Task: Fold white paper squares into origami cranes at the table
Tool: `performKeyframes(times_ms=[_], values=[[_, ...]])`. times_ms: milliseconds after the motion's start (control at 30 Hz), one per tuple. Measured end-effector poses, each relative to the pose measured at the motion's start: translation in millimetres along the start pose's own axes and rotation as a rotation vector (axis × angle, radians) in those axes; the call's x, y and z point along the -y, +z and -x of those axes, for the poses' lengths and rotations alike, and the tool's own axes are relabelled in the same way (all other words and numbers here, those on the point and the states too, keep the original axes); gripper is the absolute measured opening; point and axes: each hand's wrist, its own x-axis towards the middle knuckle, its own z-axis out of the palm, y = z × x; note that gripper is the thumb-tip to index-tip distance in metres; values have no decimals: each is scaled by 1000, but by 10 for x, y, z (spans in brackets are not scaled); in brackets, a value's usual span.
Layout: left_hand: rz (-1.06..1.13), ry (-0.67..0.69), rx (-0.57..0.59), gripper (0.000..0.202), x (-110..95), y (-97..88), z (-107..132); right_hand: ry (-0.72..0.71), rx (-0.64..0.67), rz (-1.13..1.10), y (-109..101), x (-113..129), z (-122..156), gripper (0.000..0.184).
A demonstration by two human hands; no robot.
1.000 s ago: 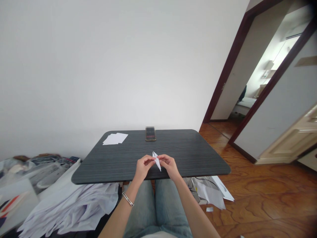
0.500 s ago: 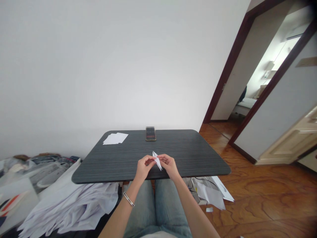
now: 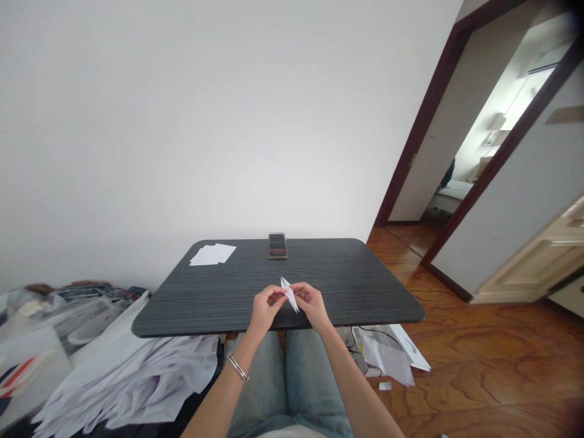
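A small white folded paper piece (image 3: 289, 293), narrow and pointed at both ends, is pinched between both hands just above the near edge of the dark table (image 3: 347, 286). My left hand (image 3: 263, 310) grips its left side with curled fingers. My right hand (image 3: 312, 304) pinches its right side. A silver bracelet (image 3: 238, 367) circles my left wrist. My jeans-clad legs show below the table edge.
A phone (image 3: 277, 246) stands at the table's far edge, with loose white sheets (image 3: 212, 254) at the far left corner. Crumpled paper and clothes (image 3: 128, 377) pile on the floor left. More paper (image 3: 392, 353) lies on the wooden floor right. An open doorway (image 3: 474, 152) is at right.
Barely anything differs: both hands stay pinched on the folded paper in the same spot, with only slight finger shifts.
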Motion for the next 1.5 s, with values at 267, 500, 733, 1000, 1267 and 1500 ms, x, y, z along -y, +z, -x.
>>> performKeyframes(times_ms=[267, 500, 733, 1000, 1267, 1500], values=[[9, 3, 1, 16, 1, 9, -3, -1, 7, 29, 0, 2, 1, 20], [-2, -3, -6, 12, -21, 1, 6, 21, 7, 23, 4, 18, 17, 19], [-3, 4, 14, 11, -33, -5, 5, 29, -27, 14, 10, 41, 15, 16], [31, 22, 64, 10, -25, -4, 5, 25, -23, -11, -5, 36, 4, 10], [36, 17, 91, 12, -31, 3, 4, 22, -38, 9, -21, 21, 8, 9], [10, 12, 62, 12, -51, 2, 9, 23, -62, 37, 4, 16, 6, 15]])
